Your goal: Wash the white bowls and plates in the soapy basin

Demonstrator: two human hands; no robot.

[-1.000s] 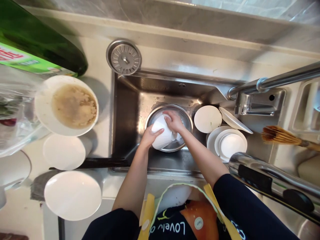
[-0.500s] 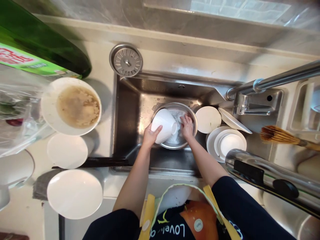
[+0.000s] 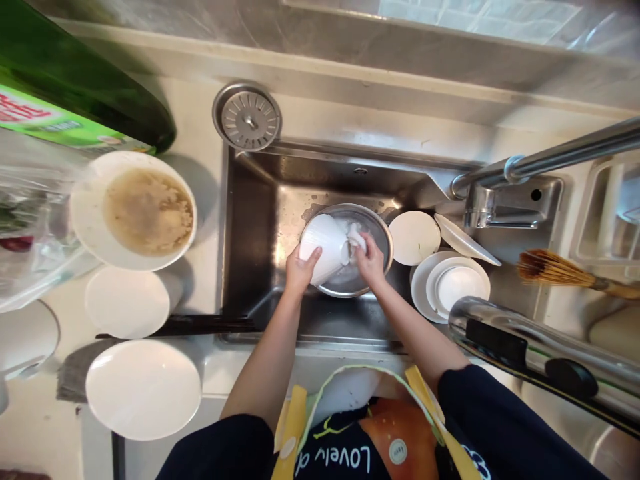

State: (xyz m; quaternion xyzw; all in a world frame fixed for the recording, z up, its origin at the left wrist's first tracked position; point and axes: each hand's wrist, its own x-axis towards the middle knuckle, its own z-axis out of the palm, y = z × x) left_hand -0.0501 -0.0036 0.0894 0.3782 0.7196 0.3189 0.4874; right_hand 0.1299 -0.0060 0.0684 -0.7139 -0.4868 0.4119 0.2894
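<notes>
Left hand: the left hand [image 3: 300, 269] is grasping a white, tapered ceramic bowl [image 3: 323, 248] by its side, thumb on the outer wall.
Right hand: the right hand [image 3: 371, 262] is pinching a soft white wad of cloth or sponge [image 3: 356, 237] close to the bowl's foot; whether the wad is touching the foot is hard to tell.
Tapered bowl: it is tilting on its side over the left part of a round, shiny steel basin [image 3: 345, 293], foot pointing toward the right hand.
Basin: it is sitting in the middle of a rectangular brushed-steel sink [image 3: 250, 200].
Sink, right end: a round white plate [image 3: 415, 237] is lying just beside the basin, a white dish [image 3: 465, 239] is standing tilted behind it, and a stack of white dishes [image 3: 463, 288] is resting nearer the front edge.
Sink, far left corner: a round slotted metal strainer [image 3: 247, 119] is lying just outside on the cream table [image 3: 197, 100].
Table, left of sink: a white bowl of cloudy brownish liquid [image 3: 87, 207] is standing below a large green bottle [image 3: 85, 73].
Sink, near left corner: dark slender sticks [image 3: 210, 325] are reaching over the left edge.
</notes>
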